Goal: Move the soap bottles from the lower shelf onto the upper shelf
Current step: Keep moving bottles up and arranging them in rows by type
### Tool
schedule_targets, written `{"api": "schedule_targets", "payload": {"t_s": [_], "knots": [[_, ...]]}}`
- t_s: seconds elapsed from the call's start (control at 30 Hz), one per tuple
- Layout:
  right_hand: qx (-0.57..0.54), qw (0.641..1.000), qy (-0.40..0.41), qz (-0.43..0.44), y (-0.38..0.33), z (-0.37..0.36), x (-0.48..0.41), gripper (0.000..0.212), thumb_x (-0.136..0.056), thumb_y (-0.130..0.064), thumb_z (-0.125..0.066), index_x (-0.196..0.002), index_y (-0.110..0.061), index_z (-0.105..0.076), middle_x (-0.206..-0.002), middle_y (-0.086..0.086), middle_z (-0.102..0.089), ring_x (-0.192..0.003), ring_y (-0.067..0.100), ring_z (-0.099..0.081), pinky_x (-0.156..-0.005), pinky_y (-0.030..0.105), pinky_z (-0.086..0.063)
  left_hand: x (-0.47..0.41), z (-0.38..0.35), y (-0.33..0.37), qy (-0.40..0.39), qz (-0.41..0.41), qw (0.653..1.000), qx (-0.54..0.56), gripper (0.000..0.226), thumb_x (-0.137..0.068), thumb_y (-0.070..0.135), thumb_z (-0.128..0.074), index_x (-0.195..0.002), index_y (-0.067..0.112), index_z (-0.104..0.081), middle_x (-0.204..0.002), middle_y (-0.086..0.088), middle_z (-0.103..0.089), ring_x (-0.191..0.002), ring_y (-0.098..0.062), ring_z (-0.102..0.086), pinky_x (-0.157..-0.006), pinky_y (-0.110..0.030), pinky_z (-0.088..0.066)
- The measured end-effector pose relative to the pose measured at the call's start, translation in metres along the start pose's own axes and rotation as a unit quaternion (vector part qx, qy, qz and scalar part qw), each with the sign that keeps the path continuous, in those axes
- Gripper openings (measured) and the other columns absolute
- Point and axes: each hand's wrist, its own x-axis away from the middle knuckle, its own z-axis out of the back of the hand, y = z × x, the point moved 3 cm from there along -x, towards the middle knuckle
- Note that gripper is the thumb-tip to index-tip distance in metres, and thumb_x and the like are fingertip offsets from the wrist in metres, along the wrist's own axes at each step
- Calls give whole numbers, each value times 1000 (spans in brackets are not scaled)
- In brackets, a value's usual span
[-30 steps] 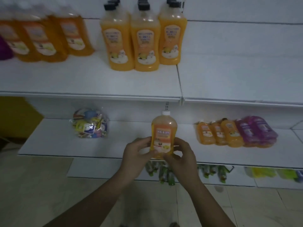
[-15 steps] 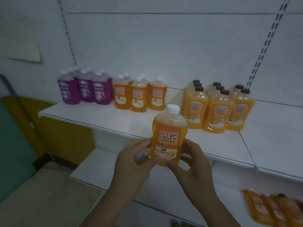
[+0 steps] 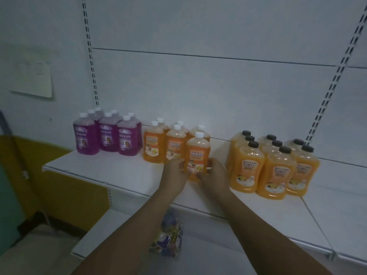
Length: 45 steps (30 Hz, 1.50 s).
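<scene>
A person's left hand and right hand clasp an orange soap bottle with a white cap, holding it upright over the upper shelf. The fingers of both hands curl round the bottle's lower half from either side. Its base is hidden behind the hands, so whether it rests on the shelf cannot be told. The bottle stands at the front right of a cluster of matching small orange bottles, just beside the nearest one.

To the left of that cluster is a group of purple bottles. To the right, slightly apart, are larger orange bottles with black caps. In both groups the rear rows are partly covered by the front ones. The label print is too blurred to read with confidence.

On the lower shelf, a bag of colourful packets shows between the forearms, its top hidden under the upper shelf's edge. A pale sheet of paper hangs on the wall at left, its writing illegible in the dim light.
</scene>
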Motion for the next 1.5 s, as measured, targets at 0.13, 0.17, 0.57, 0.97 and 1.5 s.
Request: {"api": "schedule_targets", "payload": {"t_s": [0.13, 0.17, 0.57, 0.97, 1.5], "knots": [[0, 1000, 5, -23, 10, -7, -19, 40, -87, -31, -79, -120, -20, -58, -105, -10, -67, -93, 8, -67, -71, 19, -52, -20, -12, -15, -12, 1, 1000, 15, 20, -95, 7, -68, -108, 21, -75, -102, 9, -77, -97, -5, -71, -92, -41, -61], [1, 1000, 6, -29, 12, -9, -22, 40, -87, -32, -78, -120, -20, -59, -106, -8, -68, -94, 10, -68, -75, 25, -57, -22, -15, -14, -18, 1, 1000, 20, 19, -96, 9, -68, -111, 20, -74, -104, 7, -76, -99, -7, -71, -94, -40, -60], [-24, 999, 6, -33, 1, -12, -35, 16, -96, -34, -67, -104, -26, -56, -98, -10, -66, -89, 7, -65, -80, 27, -56, -21, -19, -5, -53, 2, 998, -40, 28, -95, 13, -67, -122, 24, -65, -112, 6, -72, -106, -8, -66, -93, -30, -55], [-6, 996, -34, 81, -36, 78, 80, 55, -95, -26, -71, -145, -17, -49, -127, -13, -50, -116, -1, -45, -95, 4, -35, 45, -17, 68, -31, -46, 996, -66, 48, -97, 27, -69, -142, 25, -54, -134, 9, -62, -119, -8, -59, -101, -33, -50], [26, 963, 125, -235, 222, 276, 337, 37, -94, -51, -65, -128, -38, -56, -118, -25, -58, -106, -4, -58, -84, 15, -52, 260, -285, 53, -438, -2, 896, -75, 35, -87, 58, -68, -120, 51, -61, -113, 34, -64, -108, 8, -60, -96, -28, -52]]}}
